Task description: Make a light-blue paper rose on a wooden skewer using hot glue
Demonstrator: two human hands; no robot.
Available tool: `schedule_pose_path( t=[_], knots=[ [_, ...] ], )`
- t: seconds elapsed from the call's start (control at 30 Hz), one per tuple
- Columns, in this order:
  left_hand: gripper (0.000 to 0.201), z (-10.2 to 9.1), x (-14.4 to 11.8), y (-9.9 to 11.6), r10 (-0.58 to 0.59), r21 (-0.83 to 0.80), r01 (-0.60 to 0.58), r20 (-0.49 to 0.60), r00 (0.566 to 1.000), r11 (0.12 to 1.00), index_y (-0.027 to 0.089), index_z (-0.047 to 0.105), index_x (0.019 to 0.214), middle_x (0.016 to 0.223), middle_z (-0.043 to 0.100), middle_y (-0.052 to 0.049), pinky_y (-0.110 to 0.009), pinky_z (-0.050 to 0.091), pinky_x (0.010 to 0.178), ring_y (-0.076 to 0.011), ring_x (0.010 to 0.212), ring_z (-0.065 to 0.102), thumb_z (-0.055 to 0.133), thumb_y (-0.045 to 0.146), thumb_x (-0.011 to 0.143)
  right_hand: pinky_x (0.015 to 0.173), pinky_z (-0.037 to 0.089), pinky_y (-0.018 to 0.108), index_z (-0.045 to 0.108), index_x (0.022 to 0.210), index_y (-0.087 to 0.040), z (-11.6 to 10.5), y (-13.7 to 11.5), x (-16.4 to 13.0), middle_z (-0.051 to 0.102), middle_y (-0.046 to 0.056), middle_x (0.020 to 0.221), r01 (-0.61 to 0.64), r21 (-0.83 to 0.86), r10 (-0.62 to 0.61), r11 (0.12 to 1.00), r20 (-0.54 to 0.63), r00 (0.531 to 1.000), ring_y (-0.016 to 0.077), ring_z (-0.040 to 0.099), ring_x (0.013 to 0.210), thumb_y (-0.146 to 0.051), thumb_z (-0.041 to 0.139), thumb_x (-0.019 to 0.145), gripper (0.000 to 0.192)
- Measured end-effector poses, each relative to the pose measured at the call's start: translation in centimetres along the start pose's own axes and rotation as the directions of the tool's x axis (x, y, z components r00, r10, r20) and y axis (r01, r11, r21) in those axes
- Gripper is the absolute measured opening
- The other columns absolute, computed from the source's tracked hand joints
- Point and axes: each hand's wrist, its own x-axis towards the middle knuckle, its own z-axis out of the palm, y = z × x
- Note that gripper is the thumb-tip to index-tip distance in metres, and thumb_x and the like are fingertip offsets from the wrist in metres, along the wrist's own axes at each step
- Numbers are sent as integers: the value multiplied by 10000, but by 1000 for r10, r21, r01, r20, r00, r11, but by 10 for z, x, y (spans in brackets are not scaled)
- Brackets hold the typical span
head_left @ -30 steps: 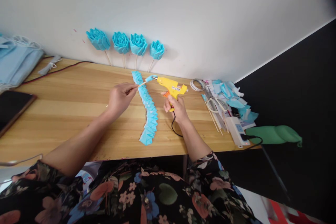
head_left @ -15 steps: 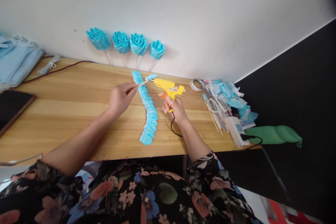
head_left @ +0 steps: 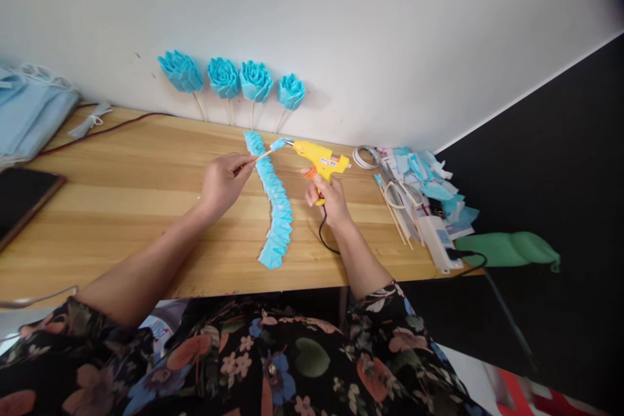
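At the lower centre of the frame, a strip of folded blue petals (head_left: 275, 203) lies along the wooden table (head_left: 121, 208). Just above it, the left hand (head_left: 221, 181) pinches a thin skewer (head_left: 263, 154) with a small blue piece at its tip, while the right hand (head_left: 327, 198) is clamped on a yellow glue gun (head_left: 322, 157), which has drawn slightly right since half a second ago, nozzle still at the tip. Four blue paper roses (head_left: 231, 77) lean against the wall beyond.

Wood desk (head_left: 121, 208) vs white wall (head_left: 341, 26); dark floor (head_left: 560, 175) on rt.
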Motion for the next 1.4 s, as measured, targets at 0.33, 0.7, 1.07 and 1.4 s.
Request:
schedule_pose_path(
  t=[0.33, 0.7, 1.07, 1.4],
  knots=[
    [266, 0, -1, -1, -9, 4, 9, 5, 1000, 1000, 246, 841, 929, 854, 812, -52, -318, 513, 699, -217, 753, 715, 616, 379, 977, 500, 359, 280, 781, 943, -179, 3, 4, 0, 475, -96, 455, -27, -4, 27, 1000, 97, 995, 94, 446, 419, -680, 822, 776, 529],
    [282, 1, 0, 0, 14, 8, -14, -1, 1000, 1000, 243, 843, 912, 859, 814, -57, -316, 498, 690, -214, 754, 710, 603, 383, 964, 533, 379, 292, 773, 964, -182, 1, 3, 0, 480, -94, 466, -16, -21, 17, 1000, 29, 999, 104, 468, 443, -690, 821, 774, 545],
    [274, 0, 0, 1, -1, -8, 1, 0, 1000, 1000, 242, 840, 921, 877, 824, -59, -318, 503, 692, -215, 764, 718, 607, 380, 962, 527, 370, 290, 793, 1024, -179, 3, -5, 0, 443, -102, 466, 12, -1, -12, 1000, -40, 999, 93, 423, 435, -688, 801, 794, 559],
    [275, 1, 0, -1, 12, 16, -12, 9, 1000, 1000, 251, 844, 922, 866, 819, -56, -316, 506, 692, -219, 762, 716, 606, 381, 965, 525, 380, 296, 775, 968, -184, 1, 3, -1, 466, -94, 463, -25, -12, 25, 1000, 61, 998, 105, 448, 440, -707, 826, 757, 567]
  ],
)
